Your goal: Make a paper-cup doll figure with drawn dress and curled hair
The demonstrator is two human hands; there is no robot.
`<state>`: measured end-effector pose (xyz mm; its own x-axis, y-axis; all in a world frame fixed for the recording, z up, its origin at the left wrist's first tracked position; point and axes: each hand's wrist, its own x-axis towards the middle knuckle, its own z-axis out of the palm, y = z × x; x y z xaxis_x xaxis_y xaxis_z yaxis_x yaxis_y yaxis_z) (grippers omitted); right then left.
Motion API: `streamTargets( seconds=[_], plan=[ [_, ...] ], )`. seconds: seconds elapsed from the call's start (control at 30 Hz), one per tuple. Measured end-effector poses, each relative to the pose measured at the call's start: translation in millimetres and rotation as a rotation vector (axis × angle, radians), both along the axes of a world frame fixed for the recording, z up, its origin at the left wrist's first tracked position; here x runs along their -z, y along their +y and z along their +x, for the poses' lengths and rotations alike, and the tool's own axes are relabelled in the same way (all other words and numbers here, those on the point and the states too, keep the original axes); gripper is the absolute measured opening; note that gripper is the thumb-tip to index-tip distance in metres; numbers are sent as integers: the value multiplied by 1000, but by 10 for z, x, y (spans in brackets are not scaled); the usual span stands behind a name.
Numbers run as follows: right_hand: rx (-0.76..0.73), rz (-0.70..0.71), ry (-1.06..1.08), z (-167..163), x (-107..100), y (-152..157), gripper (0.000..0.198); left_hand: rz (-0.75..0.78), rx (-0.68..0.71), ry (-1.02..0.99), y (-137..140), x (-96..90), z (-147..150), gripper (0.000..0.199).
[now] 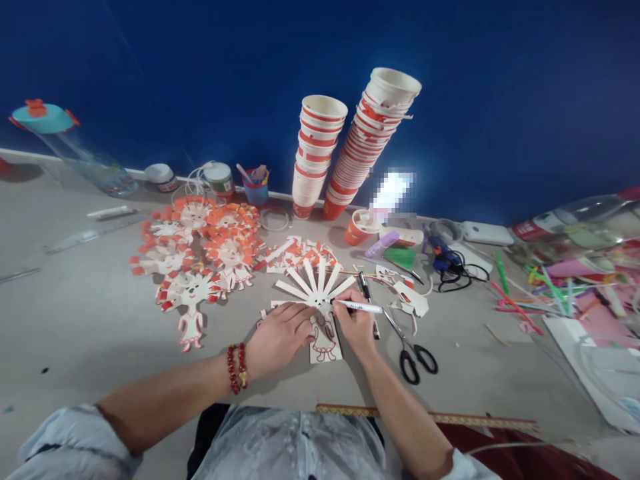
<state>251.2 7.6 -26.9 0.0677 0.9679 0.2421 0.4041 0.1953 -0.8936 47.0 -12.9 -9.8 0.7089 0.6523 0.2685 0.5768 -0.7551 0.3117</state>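
Observation:
My right hand (pixel 354 327) grips a white acrylic marker (pixel 361 307), its tip at the round middle of a paper cup cutout (pixel 317 285). White strips fan out from that cutout, and dark marks show on its middle. Lying flat, my left hand (pixel 283 335) presses near the cutout's lower left side, fingers stretched out. Below the cutout is a white card (pixel 325 352) with a dress and legs drawn in dark red outline, partly covered by my hands. Black-handled scissors (pixel 411 355) lie open to the right of my right hand. A black pen (pixel 365 285) lies just beyond it.
Several paper figures with orange-tipped manes (pixel 195 288) lie at left. Two tall stacks of paper cups (pixel 314 157) stand against the blue wall. Paper scraps (pixel 303 255), a small cup (pixel 356 230), a black cord (pixel 453 273) and a plastic bottle (pixel 575 223) are around.

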Motion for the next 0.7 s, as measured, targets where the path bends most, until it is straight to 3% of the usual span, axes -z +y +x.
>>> streamTargets(
  seconds=[0.7],
  plan=[
    [21, 36, 2, -15, -18, 4, 13, 11, -6, -6, 5, 4, -1, 13]
  ],
)
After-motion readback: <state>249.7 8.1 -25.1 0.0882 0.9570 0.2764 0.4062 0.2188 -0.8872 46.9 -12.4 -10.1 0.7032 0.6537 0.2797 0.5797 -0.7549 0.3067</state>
